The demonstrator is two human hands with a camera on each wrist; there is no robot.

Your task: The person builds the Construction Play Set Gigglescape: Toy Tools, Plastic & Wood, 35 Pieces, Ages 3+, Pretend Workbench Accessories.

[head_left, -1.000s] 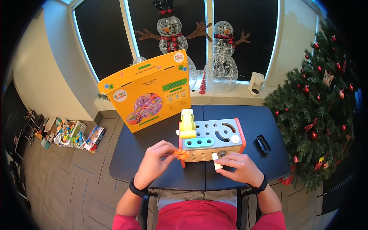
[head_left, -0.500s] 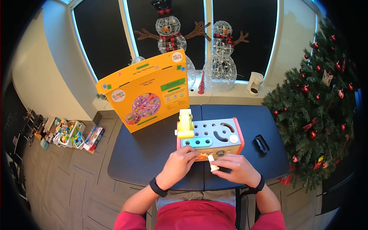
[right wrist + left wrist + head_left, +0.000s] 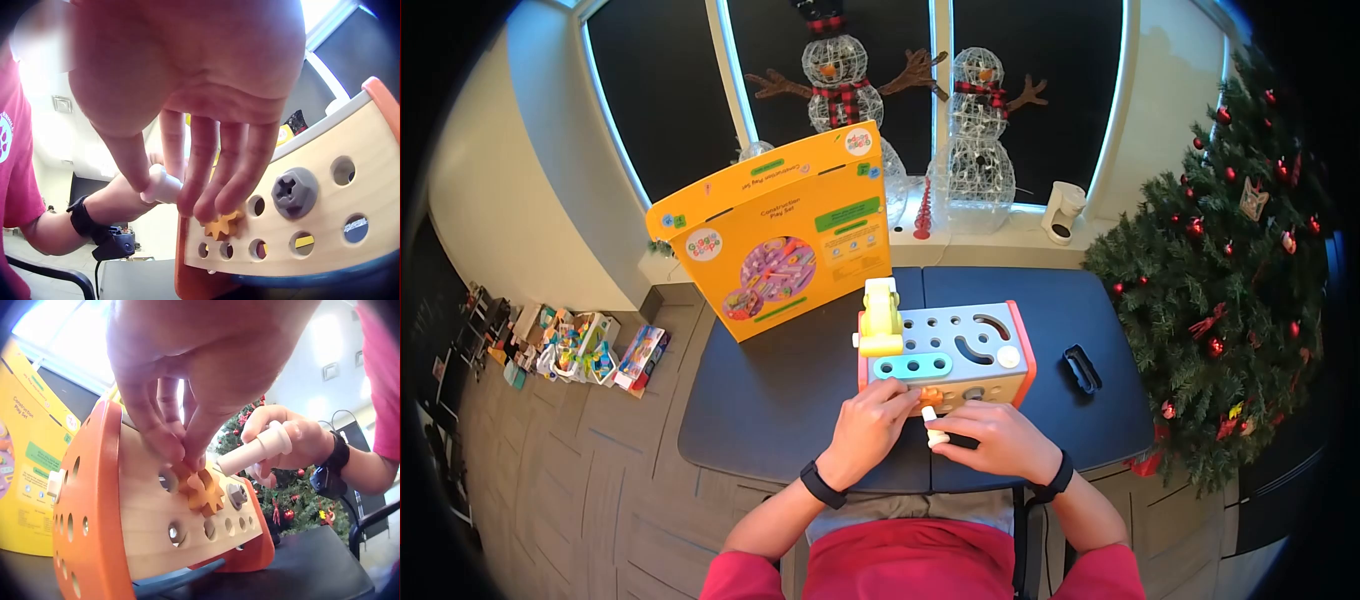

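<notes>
My left hand [image 3: 867,425] pinches an orange toy gear [image 3: 208,499] against the wooden, hole-dotted front panel [image 3: 153,515] of a toy workbench. Its centre hole shows in the left wrist view, below the thumb and fingertips. Between thumb and fingers, my right hand [image 3: 1003,440] holds a cream-white peg [image 3: 253,451] with a flanged end. The peg's narrow end points at the gear, a short way from it. To the right of the gear, a grey hex bolt [image 3: 295,192] with a cross slot sits in the panel.
On the workbench's grey top are a turquoise strip [image 3: 926,364], a yellow piece [image 3: 881,318] and a white round head [image 3: 1008,357]. A yellow box [image 3: 785,225] stands behind it on the black table [image 3: 1065,310]. At the right lies a black object [image 3: 1082,370]; a decorated tree [image 3: 1200,270] stands beyond.
My left hand has carried the gear rightward, from the workbench's left corner onto the front panel. My right hand has shifted slightly left with the peg, towards the gear.
</notes>
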